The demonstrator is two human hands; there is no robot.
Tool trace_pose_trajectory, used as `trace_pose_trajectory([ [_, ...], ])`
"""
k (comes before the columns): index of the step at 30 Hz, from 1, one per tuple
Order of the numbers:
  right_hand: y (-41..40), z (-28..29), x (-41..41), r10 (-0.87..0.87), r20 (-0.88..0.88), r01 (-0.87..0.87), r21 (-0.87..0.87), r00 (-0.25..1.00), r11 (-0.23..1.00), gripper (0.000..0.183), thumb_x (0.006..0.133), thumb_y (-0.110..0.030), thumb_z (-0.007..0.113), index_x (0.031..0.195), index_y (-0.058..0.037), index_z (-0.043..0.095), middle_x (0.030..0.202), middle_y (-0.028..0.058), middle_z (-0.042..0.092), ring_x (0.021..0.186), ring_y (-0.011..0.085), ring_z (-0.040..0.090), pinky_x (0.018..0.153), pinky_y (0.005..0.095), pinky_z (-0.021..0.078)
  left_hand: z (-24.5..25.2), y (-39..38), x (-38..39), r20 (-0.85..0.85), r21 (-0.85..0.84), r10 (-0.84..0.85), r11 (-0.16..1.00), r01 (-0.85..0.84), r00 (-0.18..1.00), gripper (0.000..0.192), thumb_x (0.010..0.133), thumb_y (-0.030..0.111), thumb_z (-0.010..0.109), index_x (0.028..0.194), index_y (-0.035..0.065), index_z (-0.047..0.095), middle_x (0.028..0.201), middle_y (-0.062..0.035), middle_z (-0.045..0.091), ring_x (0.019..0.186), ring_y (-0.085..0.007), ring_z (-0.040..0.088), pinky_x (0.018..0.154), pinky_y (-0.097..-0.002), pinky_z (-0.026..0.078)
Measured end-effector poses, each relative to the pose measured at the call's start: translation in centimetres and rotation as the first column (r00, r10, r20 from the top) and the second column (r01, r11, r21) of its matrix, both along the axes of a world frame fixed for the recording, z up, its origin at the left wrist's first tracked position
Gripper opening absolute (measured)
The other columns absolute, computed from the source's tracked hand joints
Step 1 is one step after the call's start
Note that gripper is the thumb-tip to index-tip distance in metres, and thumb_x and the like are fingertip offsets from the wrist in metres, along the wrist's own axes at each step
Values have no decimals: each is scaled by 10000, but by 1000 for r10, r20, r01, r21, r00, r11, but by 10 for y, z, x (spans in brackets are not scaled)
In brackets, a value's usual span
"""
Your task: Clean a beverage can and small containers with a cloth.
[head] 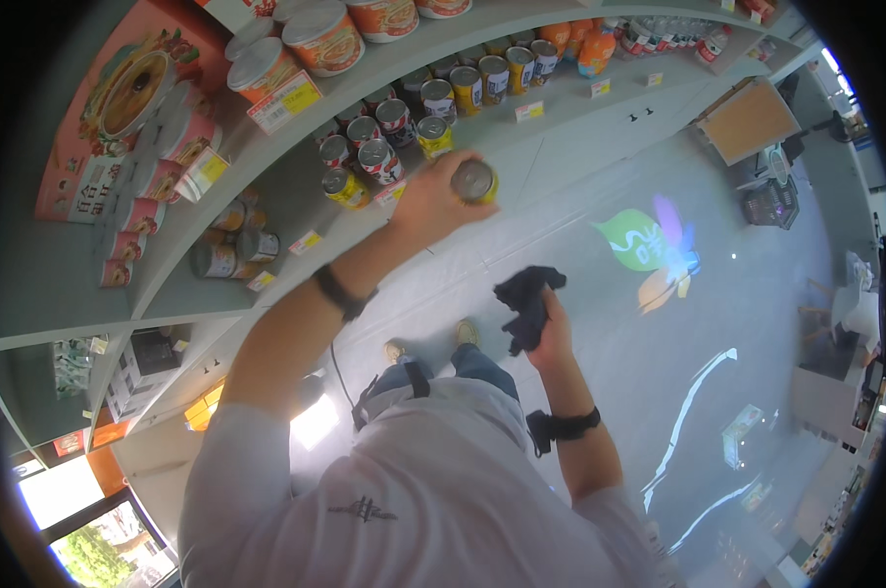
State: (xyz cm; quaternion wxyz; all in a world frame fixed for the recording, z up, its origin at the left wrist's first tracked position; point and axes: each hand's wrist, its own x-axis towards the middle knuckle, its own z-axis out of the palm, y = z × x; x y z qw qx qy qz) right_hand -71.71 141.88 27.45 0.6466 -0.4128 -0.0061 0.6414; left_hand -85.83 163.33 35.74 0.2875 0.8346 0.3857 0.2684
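Observation:
My left hand (436, 195) grips a yellow drink can (476, 182) by its side, its metal top facing up, just in front of the shelf. Bunched up in my right hand (553, 331) is a dark cloth (527, 305), held out ahead of my body above the floor. Behind the left hand, rows of cans (380, 158) in yellow, red and white, and darker colours stand on the shelf board (480, 128). The nearest of them to that hand is another yellow can (434, 136). Both wrists wear black bands.
Instant-food tubs (325, 40) stand on the board above, and smaller pink tubs (145, 213) sit at left. Price tags (285, 103) jut from the shelf edges. A dark basket (772, 202) rests on the floor at right, near a cardboard box (748, 121). Coloured light patterns (652, 250) fall on the floor.

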Motion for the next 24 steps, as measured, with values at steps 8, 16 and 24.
trace_pose_trajectory([
  [8, -111, -46, 38, -198, -162, 167, -188, 967, 968, 435, 940, -373, 453, 1185, -51, 612, 1071, 114, 683, 885, 237, 660, 642, 362, 566, -49, 106, 79, -218, -16, 122, 992, -129, 968, 664, 675, 336, 841, 1226, 85, 569, 1091, -207, 651, 1053, -341, 624, 916, -409, 500],
  [16, -154, -54, 43, -272, -101, 232, -296, 957, 927, 464, 915, -356, 399, 1196, -46, 601, 1083, 124, 671, 974, 245, 644, 681, 366, 574, -83, 142, 101, -332, 70, 179, 984, -165, 926, 777, 686, 396, 831, 1297, 30, 519, 1188, -208, 625, 1110, -351, 597, 967, -412, 470],
  [24, -147, -57, 49, -180, -63, 157, -274, 982, 949, 456, 926, -343, 386, 1199, -46, 597, 1107, 109, 665, 1015, 225, 625, 788, 361, 543, -100, 157, 98, -360, 83, 149, 988, -127, 921, 769, 712, 409, 813, 1302, 19, 512, 1209, -221, 609, 1149, -361, 565, 989, -416, 452],
])
